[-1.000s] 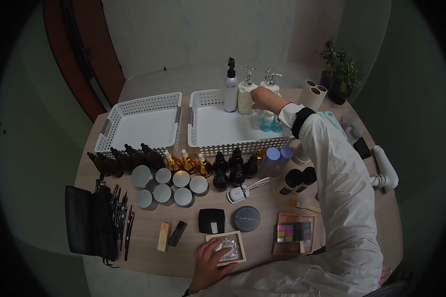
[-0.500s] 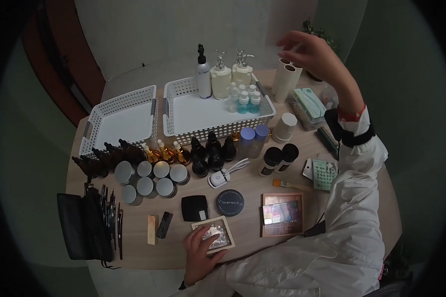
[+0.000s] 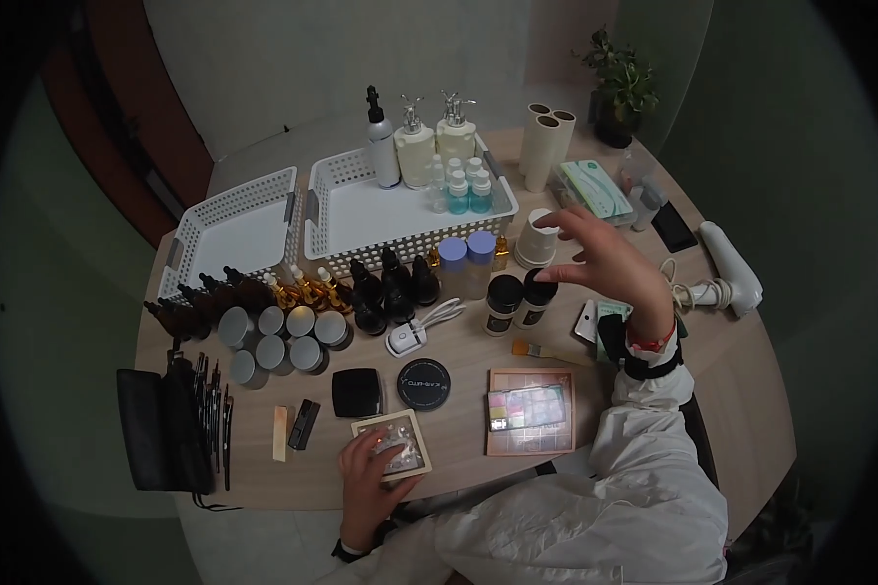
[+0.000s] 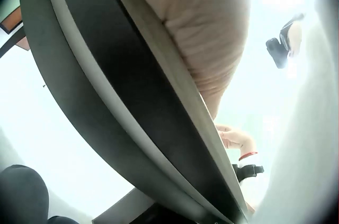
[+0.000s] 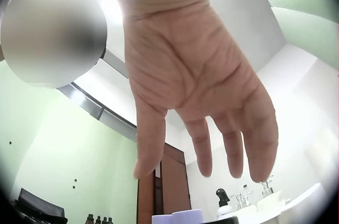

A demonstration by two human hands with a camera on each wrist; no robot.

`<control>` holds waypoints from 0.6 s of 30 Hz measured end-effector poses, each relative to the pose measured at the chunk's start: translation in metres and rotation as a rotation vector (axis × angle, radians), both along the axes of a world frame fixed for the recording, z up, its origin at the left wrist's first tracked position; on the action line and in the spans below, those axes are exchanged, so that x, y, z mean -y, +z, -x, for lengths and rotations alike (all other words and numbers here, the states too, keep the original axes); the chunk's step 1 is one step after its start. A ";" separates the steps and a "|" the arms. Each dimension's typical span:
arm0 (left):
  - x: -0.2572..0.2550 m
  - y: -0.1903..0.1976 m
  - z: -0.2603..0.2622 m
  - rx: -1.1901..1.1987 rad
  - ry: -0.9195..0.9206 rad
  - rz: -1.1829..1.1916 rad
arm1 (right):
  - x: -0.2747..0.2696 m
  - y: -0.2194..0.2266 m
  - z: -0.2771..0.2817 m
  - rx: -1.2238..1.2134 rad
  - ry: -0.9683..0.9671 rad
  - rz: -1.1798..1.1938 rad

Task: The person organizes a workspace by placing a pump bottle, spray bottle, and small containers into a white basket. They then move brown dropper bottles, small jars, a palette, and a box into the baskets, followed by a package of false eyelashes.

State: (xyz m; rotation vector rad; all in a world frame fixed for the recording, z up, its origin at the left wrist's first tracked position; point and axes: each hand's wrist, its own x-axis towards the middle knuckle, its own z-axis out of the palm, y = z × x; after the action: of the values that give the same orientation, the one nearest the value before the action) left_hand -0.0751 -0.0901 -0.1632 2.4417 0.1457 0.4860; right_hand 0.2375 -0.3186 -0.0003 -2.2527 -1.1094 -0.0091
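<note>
My left hand point(image 3: 369, 487) rests on a small wood-framed case point(image 3: 421, 463) at the table's near edge, its fingers lying across the clear top over shiny bits. In the left wrist view the table edge point(image 4: 143, 76) hides most of that hand. My right hand point(image 3: 619, 278) is in the air with fingers spread and holds nothing. Its fingertips are beside a white stacked cup point(image 3: 534, 249), and the thumb overlaps one of two black-capped jars point(image 3: 502, 317). From the right wrist view, the bare palm point(image 5: 185, 70) shows above two purple lids point(image 5: 186, 216).
Two white baskets point(image 3: 234, 229) stand at the back; the right one holds pump bottles point(image 3: 415, 156) and small blue bottles point(image 3: 479, 195). Dark dropper bottles, silver-lidded tins point(image 3: 307, 353) and brushes point(image 3: 215, 419) fill the left. Palettes point(image 3: 532, 439) and a hair dryer point(image 3: 730, 268) lie right.
My right hand has left the right basket, lifted high over the white rolls, then come down near the white cup and black-capped jars. The left hand stays on the wood-framed case.
</note>
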 end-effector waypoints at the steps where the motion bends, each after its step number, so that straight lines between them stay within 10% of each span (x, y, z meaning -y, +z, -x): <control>1: 0.000 0.000 0.000 -0.006 0.006 -0.008 | 0.000 -0.005 -0.001 -0.021 0.034 0.030; 18: -0.004 -0.005 0.002 0.016 -0.037 0.053 | -0.021 -0.026 -0.002 -0.172 0.096 0.314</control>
State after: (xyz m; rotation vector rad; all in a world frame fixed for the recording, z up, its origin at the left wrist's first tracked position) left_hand -0.0771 -0.0859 -0.1682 2.3835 0.1053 0.4794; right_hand 0.2392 -0.2980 -0.0265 -2.4137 -1.1904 0.4171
